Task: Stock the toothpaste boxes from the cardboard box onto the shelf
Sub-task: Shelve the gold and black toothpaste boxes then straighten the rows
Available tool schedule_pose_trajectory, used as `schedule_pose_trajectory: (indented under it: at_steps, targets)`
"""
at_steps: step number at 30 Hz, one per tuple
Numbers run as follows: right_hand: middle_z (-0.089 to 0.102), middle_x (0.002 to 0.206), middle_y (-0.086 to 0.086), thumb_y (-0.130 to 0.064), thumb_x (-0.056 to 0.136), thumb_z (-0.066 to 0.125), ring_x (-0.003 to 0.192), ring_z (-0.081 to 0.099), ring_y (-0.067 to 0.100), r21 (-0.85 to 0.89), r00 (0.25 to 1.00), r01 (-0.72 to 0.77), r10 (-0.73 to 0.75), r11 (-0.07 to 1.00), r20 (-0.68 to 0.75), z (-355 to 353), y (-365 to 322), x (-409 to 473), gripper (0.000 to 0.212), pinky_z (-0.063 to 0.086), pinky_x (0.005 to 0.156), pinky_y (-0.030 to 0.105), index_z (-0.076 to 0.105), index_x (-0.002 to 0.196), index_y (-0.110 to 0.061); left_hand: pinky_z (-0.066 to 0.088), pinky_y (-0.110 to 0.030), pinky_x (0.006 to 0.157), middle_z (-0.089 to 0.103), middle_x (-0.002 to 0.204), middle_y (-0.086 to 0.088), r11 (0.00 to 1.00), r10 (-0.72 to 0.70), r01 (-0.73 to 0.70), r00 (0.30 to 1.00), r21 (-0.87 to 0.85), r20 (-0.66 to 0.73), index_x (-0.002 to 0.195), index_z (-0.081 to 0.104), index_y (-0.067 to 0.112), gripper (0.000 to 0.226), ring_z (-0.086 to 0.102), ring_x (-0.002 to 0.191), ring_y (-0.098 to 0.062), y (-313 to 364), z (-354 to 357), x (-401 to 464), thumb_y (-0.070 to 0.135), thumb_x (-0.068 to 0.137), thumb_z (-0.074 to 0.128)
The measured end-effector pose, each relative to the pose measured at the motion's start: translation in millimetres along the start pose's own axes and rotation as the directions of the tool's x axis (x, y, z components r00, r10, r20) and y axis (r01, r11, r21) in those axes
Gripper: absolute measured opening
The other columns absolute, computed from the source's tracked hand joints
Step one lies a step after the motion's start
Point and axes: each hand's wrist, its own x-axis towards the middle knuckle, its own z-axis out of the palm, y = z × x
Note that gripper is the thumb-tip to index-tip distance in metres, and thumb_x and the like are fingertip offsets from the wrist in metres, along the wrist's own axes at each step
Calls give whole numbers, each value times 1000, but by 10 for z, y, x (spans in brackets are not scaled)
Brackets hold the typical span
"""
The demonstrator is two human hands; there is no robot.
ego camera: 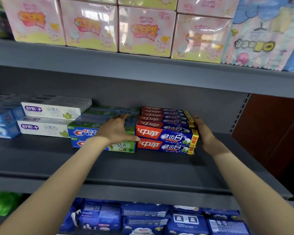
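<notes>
A stack of red-and-blue toothpaste boxes (166, 131) lies two high and several deep on the grey middle shelf (143, 167). My left hand (115, 129) rests flat over the neighbouring blue-and-green toothpaste boxes (85, 133), thumb touching the left end of the red stack. My right hand (204, 134) presses flat against the stack's right end, fingers straight. Neither hand grips a box. The cardboard box is out of view.
White toothpaste boxes (54, 116) and light blue boxes (3, 122) sit further left on the same shelf. Pink packs (143, 29) fill the shelf above. Dark blue packs (151, 217) fill the shelf below. A perforated upright (239, 112) and brown panel bound the right side.
</notes>
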Motion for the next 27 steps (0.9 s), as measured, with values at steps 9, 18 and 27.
schedule_pose_trajectory:
  at_steps: [9, 18, 27]
  targets:
    - [71, 67, 6, -42, 97, 43, 48, 67, 17, 15, 996, -64, 64, 998, -59, 108, -68, -9, 46, 52, 62, 33, 52, 128, -9, 17, -42, 115, 22, 156, -2, 987, 73, -81, 996, 137, 59, 149, 22, 23, 100, 21, 143, -25, 69, -2, -1, 68, 71, 63]
    - [60, 120, -1, -80, 76, 40, 108, 58, 20, -289, 986, 76, -29, 954, 164, 47, -245, -288, 84, 33, 109, 42, 45, 135, -19, 18, -47, 115, 10, 159, 4, 931, 296, -297, 955, 213, 36, 151, 11, 30, 95, 19, 144, -23, 306, 107, 128, 65, 77, 59]
    - [64, 111, -6, -19, 73, 78, 92, 61, 2, -539, 934, 317, -157, 780, 321, 29, -257, -401, 73, 50, 74, 14, 39, 135, -20, 39, -44, 107, 42, 143, -6, 978, 208, -206, 976, -41, 64, 144, 31, 23, 85, 43, 130, -26, 328, 175, 238, 50, 74, 72]
